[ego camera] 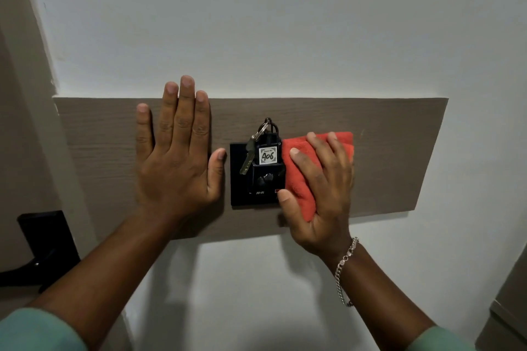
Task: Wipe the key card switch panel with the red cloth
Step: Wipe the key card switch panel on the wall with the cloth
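Observation:
The black key card switch panel (239, 179) is mounted on a brown wooden wall board (393, 157). A black key tag labelled 406 (268, 155) sits in its slot, with a metal key (247, 158) hanging on a ring. My right hand (322, 194) presses a folded red cloth (299, 174) against the panel's right side, covering that edge. My left hand (176, 151) lies flat on the board just left of the panel, fingers spread and pointing up, thumb close to the panel's left edge.
A black door handle and lock plate (42, 245) sits at the lower left on a door. White wall surrounds the board. A grey cabinet edge (510, 308) shows at the lower right. A silver bracelet (346, 268) hangs on my right wrist.

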A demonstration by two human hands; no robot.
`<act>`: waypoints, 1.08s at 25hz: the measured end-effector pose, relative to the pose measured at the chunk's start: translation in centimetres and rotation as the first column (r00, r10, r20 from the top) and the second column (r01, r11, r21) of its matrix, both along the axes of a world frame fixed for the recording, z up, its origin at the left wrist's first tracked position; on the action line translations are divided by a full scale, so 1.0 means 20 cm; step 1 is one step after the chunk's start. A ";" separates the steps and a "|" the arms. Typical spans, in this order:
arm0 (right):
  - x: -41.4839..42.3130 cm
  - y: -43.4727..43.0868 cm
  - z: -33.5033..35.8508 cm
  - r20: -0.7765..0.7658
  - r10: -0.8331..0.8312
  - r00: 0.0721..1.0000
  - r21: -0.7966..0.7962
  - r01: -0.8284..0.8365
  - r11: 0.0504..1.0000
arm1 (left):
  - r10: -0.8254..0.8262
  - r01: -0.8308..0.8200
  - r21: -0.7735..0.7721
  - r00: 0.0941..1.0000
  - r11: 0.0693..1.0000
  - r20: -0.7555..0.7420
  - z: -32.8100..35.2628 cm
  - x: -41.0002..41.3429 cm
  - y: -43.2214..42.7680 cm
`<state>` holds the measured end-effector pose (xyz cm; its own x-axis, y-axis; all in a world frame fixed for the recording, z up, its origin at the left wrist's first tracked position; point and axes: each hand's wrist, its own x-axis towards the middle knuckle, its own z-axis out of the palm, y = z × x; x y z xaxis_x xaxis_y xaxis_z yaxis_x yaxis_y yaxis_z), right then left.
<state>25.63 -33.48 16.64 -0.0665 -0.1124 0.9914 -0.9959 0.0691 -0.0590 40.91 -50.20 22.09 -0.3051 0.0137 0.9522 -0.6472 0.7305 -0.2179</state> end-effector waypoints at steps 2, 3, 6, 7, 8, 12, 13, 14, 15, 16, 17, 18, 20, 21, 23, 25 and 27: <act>-0.03 0.01 -0.03 -0.027 -0.065 0.998 0.033 0.066 0.997 | -0.005 0.005 0.003 1.000 1.000 0.002 0.00 0.00 0.00; -0.03 0.00 -0.04 0.041 -0.091 0.995 0.005 0.091 0.996 | -0.001 0.001 0.002 1.000 1.000 -0.002 0.00 0.00 0.00; 0.05 -0.08 -0.07 0.243 -0.110 0.964 -0.086 0.135 0.987 | -0.006 0.006 0.003 1.000 1.000 0.000 0.00 0.00 0.00; 0.07 -0.09 -0.08 0.217 -0.131 0.967 -0.069 0.149 0.986 | -0.009 0.009 0.003 1.000 1.000 0.002 0.00 0.00 0.00; 0.06 -0.09 -0.10 0.168 -0.156 0.973 -0.039 0.164 0.986 | -0.012 0.012 0.001 1.000 1.000 0.002 0.00 0.00 0.00; 0.03 -0.07 -0.06 0.273 -0.097 0.957 -0.128 0.136 0.982 | -0.002 0.002 -0.009 1.000 1.000 -0.010 -0.01 0.00 -0.01; 0.04 -0.09 -0.02 0.271 -0.094 0.958 -0.143 0.136 0.980 | -0.001 0.001 -0.009 1.000 1.000 -0.008 -0.01 0.00 -0.01; 0.05 -0.10 0.00 0.214 -0.117 0.970 -0.122 0.145 0.982 | -0.003 0.003 -0.008 1.000 1.000 -0.006 -0.01 -0.01 -0.01; 0.05 -0.11 0.00 0.127 -0.143 0.981 -0.084 0.155 0.984 | -0.008 0.008 -0.007 1.000 1.000 -0.006 0.00 -0.01 -0.01; 0.03 -0.09 -0.02 0.062 -0.155 0.986 -0.050 0.158 0.986 | -0.014 0.013 -0.004 1.000 1.000 -0.008 0.00 0.00 -0.01; 0.01 -0.06 -0.05 0.050 -0.156 0.987 -0.040 0.158 0.987 | -0.012 0.012 -0.003 1.000 1.000 -0.010 0.00 0.00 -0.01; -0.01 -0.04 -0.07 0.098 -0.147 0.984 -0.057 0.153 0.987 | -0.003 0.003 -0.006 1.000 1.000 -0.015 -0.01 0.00 -0.01; 0.00 -0.05 -0.09 0.251 -0.109 0.962 -0.125 0.144 0.982 | 0.008 -0.009 -0.018 1.000 1.000 -0.018 -0.01 -0.01 -0.01; 0.02 -0.07 -0.08 0.279 -0.104 0.955 -0.136 0.147 0.980 | 0.006 -0.007 -0.021 1.000 1.000 -0.018 -0.01 -0.01 -0.01; 0.04 -0.10 -0.05 0.194 -0.165 0.967 -0.092 0.185 0.978 | -0.004 0.004 -0.021 1.000 1.000 -0.022 -0.01 -0.01 -0.01; 0.01 -0.09 -0.06 0.149 -0.193 0.970 -0.076 0.206 0.976 | -0.005 0.004 -0.020 1.000 1.000 -0.026 -0.02 -0.01 -0.01; 0.01 -0.10 -0.12 0.270 -0.138 0.953 -0.149 0.183 0.972 | -0.005 0.005 -0.021 1.000 1.000 -0.028 -0.02 -0.01 -0.01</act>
